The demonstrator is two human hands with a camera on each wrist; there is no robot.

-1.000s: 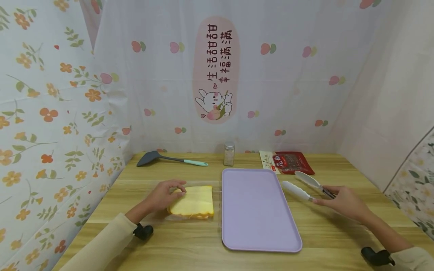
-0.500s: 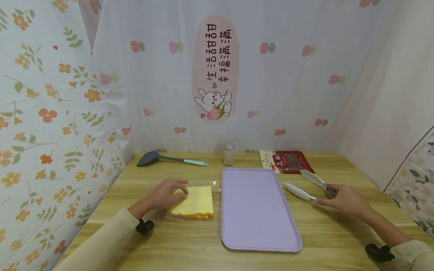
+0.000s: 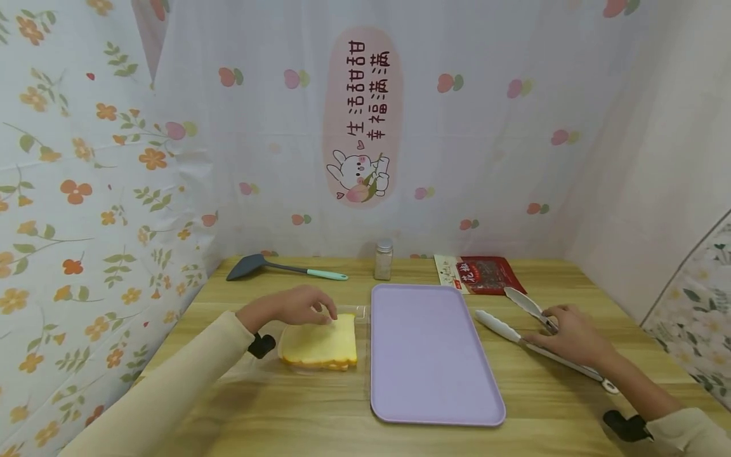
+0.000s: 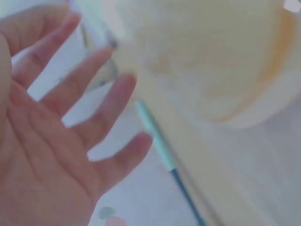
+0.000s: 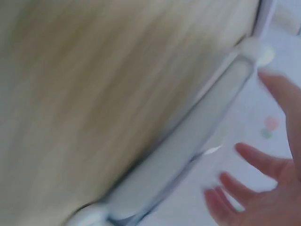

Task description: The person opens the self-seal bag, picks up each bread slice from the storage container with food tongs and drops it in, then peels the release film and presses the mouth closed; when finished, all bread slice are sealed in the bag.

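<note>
Left hand [image 3: 302, 306] and right hand [image 3: 578, 337] have fingers apart, so a careless dip could dent lower-center bread [image 3: 320, 346] or skid lower-right tongs [image 3: 499, 326].

Squarish bread [image 3: 320, 346], pale yellow on top with an orange-brown crust, is being supported flat on the left part of the surface [image 3: 285, 419]. It is being bordered by clear plastic [image 3: 360, 311]. On the right, tongs [image 3: 500, 327] are being shown with their arms spread, the white, scalloped tips being pointed away and leftward; their slim, pale handle is being partly hidden from the head view.
</note>
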